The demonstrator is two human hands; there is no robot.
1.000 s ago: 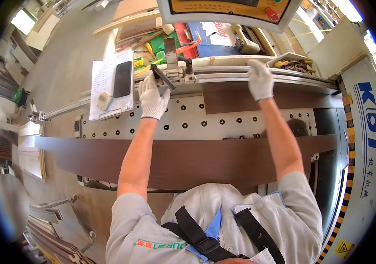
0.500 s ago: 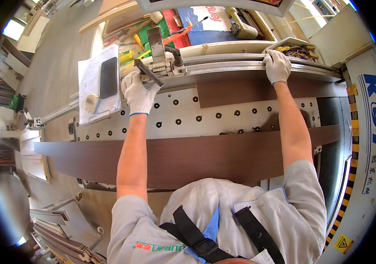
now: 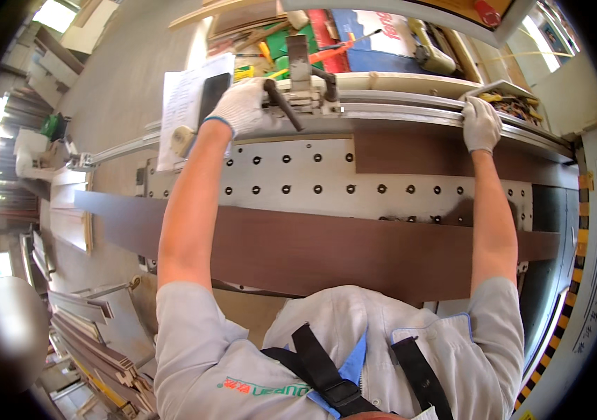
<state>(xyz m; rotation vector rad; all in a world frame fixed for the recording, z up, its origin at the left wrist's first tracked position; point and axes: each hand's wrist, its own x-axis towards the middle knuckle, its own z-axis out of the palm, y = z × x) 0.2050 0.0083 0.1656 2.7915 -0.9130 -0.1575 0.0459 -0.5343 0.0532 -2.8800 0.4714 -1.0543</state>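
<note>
My left hand (image 3: pixel 242 108), in a white knitted glove, is at the left side of a metal sliding stop (image 3: pixel 303 101) on the long rail. Its fingers curl against the stop, beside a dark lever handle (image 3: pixel 284 106); the fingertips are partly hidden. Farther right, my gloved right hand (image 3: pixel 481 124) wraps over the aluminium rail (image 3: pixel 400 108). Below the rail, a short dark brown board (image 3: pixel 410 155) lies on the perforated machine table (image 3: pixel 298 175). A long brown board (image 3: pixel 333 245) lies across the near side, under both forearms.
Paper sheets (image 3: pixel 179 94) with a black phone (image 3: pixel 214 91) and a tape measure (image 3: pixel 183 140) are left of my left hand. Beyond the rail are a tool tray with a screwdriver (image 3: pixel 340 49) and a box of small hardware (image 3: pixel 515 105). Stacked panels (image 3: pixel 95 350) stand lower left.
The view has shifted, carrying the scene to the right. My left hand has moved forward along the stop's left side, now beside the phone. My right hand remains on the rail.
</note>
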